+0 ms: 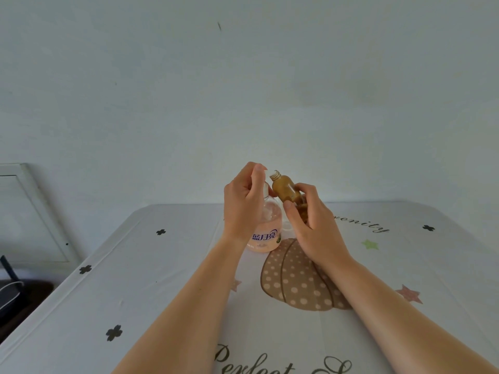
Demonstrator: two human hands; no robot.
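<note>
I count two bottles in play. The small amber bottle [285, 188] is off the table, tilted, with its uncapped threaded neck pointing up and to the left. My right hand [316, 228] grips it, fingers curled round its lower half. The neck sits just beside the white pump spout [266, 172] of the pink soap bottle [267, 233]. That bottle stands upright on the table, with blue lettering on its label. My left hand [243, 201] is wrapped over the pump top, fingers curled down around it, and it hides most of the pump and the bottle's shoulder.

Both bottles are above the far middle of a table under a white tablecloth [162, 279]. The cloth is printed with one dotted brown pumpkin [297, 282], four black clovers, three stars and some cursive lettering. My forearms cover part of the pumpkin and one star.

A plain pale wall [243, 90] rises behind. One white framed panel [29, 211] leans against it at the left, and below that is a dark object [10, 295] that I cannot identify.
</note>
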